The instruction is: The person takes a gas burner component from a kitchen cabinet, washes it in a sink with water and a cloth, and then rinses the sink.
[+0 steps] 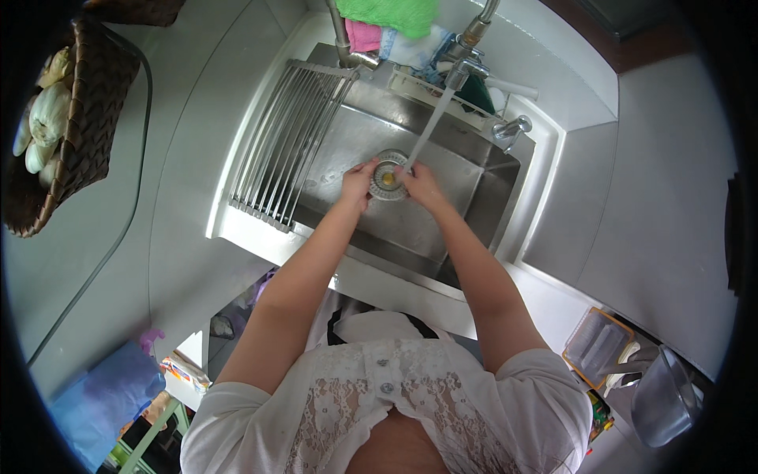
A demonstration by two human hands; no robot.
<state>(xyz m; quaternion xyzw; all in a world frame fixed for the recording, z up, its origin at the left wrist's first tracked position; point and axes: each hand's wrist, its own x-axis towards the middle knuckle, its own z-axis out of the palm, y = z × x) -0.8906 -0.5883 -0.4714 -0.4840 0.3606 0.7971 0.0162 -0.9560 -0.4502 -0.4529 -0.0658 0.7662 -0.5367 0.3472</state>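
Over the stainless-steel sink basin (pixel 414 231), both hands hold a small round ridged dish (pixel 388 191), which looks clear, perhaps glass. A yellow spot shows at its middle; whether it lies in the dish or shows through cannot be told. My left hand (pixel 357 182) grips the left rim, fingers partly hidden. My right hand (pixel 421 183) holds the right rim, thumb over the edge. Water (pixel 435 118) runs from the metal faucet (pixel 459 74) and comes down at the right hand and dish. Just beyond the dish, the perforated sink drain (pixel 392 155) is partly covered.
A roll-up metal drying rack (pixel 290 142) spans the basin's left side. At the back stand a wire caddy (pixel 438 101) and a soap dispenser pump (pixel 513 127). Cloths (pixel 388 18) hang behind. A woven basket (pixel 89 118) with garlic and a grey cable (pixel 127 219) are on the left.
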